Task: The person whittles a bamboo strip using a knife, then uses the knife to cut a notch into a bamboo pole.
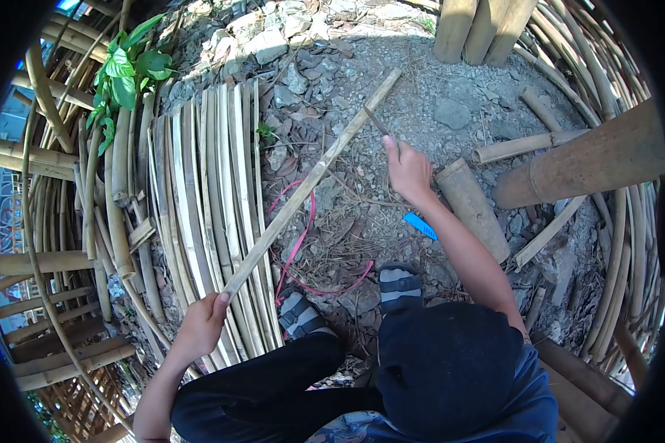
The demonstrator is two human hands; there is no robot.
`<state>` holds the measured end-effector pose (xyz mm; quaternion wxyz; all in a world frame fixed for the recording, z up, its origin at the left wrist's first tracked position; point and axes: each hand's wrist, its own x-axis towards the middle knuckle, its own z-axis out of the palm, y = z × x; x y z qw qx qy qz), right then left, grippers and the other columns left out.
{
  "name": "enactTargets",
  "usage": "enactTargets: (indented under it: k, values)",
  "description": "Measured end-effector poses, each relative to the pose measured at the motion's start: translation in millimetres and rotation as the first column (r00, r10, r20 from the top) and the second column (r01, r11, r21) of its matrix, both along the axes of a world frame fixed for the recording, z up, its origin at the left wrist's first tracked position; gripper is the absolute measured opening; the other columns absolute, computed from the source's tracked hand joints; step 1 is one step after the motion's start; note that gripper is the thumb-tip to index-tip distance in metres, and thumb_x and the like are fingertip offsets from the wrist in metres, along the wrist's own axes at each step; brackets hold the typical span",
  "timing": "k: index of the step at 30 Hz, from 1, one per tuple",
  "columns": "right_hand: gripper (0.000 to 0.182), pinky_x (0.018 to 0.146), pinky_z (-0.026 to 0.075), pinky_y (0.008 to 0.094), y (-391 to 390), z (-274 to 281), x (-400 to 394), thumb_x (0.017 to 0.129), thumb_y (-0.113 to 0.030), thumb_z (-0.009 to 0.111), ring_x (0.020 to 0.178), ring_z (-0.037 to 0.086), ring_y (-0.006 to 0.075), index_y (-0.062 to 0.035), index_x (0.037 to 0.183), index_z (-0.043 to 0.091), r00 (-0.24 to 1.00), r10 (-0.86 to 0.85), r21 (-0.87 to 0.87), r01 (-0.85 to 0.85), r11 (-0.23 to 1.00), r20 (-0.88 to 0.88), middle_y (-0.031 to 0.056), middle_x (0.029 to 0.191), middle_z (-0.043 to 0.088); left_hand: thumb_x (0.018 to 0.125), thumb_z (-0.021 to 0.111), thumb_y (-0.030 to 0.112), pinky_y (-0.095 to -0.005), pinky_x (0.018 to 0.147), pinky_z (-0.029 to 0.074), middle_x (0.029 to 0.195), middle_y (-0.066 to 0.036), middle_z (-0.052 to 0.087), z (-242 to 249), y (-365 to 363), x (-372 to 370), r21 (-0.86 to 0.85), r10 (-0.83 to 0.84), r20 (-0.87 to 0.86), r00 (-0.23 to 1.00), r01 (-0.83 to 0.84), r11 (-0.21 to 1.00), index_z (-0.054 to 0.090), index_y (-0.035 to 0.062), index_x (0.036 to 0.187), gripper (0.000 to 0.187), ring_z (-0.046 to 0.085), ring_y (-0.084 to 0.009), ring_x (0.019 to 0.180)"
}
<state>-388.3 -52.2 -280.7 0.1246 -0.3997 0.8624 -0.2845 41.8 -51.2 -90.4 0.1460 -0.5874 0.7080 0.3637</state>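
Observation:
My left hand is closed round the lower end of a long bamboo strip, which slants up and away to the right. My right hand grips a knife with a narrow dark blade; its handle is mostly hidden in the fist. The blade's tip lies at or against the strip near its far end; whether it cuts in cannot be made out. Under and left of the held strip lies a row of split bamboo strips, side by side on the ground.
A pink cord curls on the ground near my sandalled feet. A blue flat object lies below my right forearm. Cut bamboo pieces and a thick bamboo pole are at right. Bamboo stacks and a leafy plant stand left.

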Motion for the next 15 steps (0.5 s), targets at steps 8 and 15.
enactTargets:
  k: [8, 15]
  values:
    - [0.047, 0.078, 0.052, 0.0356, -39.1, -14.5, 44.8, 0.092, -0.043, 0.073, 0.082, 0.066, 0.0189, 0.0027, 0.102, 0.071, 0.742, 0.229, -0.394, 0.052, 0.917, 0.63, 0.0133, 0.086, 0.072, 0.109, 0.042, 0.04, -0.0455, 0.061, 0.044, 0.061, -0.02, 0.054, -2.3, 0.3, 0.7, 0.009, -0.012, 0.014, 1.0, 0.012, 1.0, 0.056, -0.0046, 0.085, 0.052, 0.055, -0.0335, 0.058]
    - [0.024, 0.063, 0.047, 0.0319, -35.7, -17.9, 56.1, 0.093, -0.024, 0.073, 0.066, 0.056, 0.012, -0.0005, 0.09, 0.068, 0.738, 0.332, -0.504, 0.012, 0.864, 0.587, 0.0044, 0.072, 0.065, 0.109, 0.042, 0.04, -0.0457, 0.062, 0.044, 0.062, -0.02, 0.054, -1.9, -0.7, -0.1, 0.0, -0.005, 0.016, 1.0, 0.005, 1.0, 0.056, -0.0044, 0.085, 0.052, 0.055, -0.034, 0.058]
